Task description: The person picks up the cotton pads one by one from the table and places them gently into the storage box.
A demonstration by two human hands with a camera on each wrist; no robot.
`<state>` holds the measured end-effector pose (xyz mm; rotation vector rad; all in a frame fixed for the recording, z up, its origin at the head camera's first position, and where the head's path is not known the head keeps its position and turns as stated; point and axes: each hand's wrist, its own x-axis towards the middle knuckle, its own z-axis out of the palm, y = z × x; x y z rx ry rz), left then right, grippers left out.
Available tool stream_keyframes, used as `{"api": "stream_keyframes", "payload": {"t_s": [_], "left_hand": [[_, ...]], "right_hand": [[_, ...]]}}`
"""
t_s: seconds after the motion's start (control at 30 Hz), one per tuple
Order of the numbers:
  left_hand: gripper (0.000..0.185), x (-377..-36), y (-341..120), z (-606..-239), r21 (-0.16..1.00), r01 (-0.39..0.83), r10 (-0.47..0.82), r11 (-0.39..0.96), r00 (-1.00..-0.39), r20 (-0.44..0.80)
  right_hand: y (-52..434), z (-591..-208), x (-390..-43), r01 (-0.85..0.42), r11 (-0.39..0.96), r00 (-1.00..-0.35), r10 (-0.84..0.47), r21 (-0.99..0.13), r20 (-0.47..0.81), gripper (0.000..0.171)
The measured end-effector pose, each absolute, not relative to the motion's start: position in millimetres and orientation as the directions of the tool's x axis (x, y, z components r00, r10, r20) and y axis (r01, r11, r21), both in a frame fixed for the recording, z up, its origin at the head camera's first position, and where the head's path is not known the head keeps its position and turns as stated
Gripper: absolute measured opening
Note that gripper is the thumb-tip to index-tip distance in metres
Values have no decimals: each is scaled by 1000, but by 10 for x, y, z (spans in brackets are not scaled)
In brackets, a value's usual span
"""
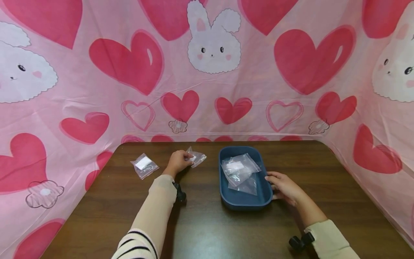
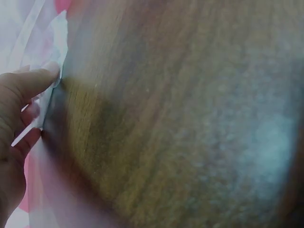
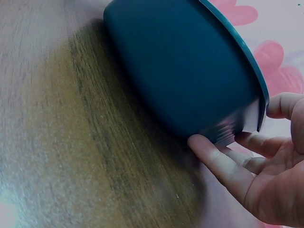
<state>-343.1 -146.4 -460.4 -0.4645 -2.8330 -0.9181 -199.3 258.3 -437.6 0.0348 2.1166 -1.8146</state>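
My left hand (image 1: 178, 161) pinches a small clear zip bag (image 1: 197, 158) with something white inside, near the table's back edge. In the left wrist view the thumb lies on the bag (image 2: 60, 40) and the other fingers are partly behind it. A second zip bag (image 1: 144, 166) with a white piece inside lies to the left of that hand. My right hand (image 1: 285, 186) touches the right outer wall of a blue plastic bin (image 1: 247, 205), its fingers spread along the wall and rim. Overlapping clear bags (image 1: 242, 169) lie inside the bin, one with a white piece.
The bin stands on a dark brown wooden table (image 1: 200, 223), right of the middle. A pink cloth (image 1: 207, 86) with hearts and rabbits hangs behind the table and along both sides. Black wrist devices (image 1: 301, 241) are strapped over the sleeves.
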Motion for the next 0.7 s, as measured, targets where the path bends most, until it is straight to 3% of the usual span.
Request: {"api": "stream_keyframes", "payload": {"t_s": [0.3,0.7], "left_hand": [[12,-3381,-1433,-4610,586,355,247,729,-934,259],[12,-3326,-1325,-4487,610,463,314,643,-886,341]], "right_hand": [[2576,-4370,-1997,245,178,-938,-204,-953,-279,57],[2571,-4360,-1994,241,175,-938,-211,-954,-276,57]]}}
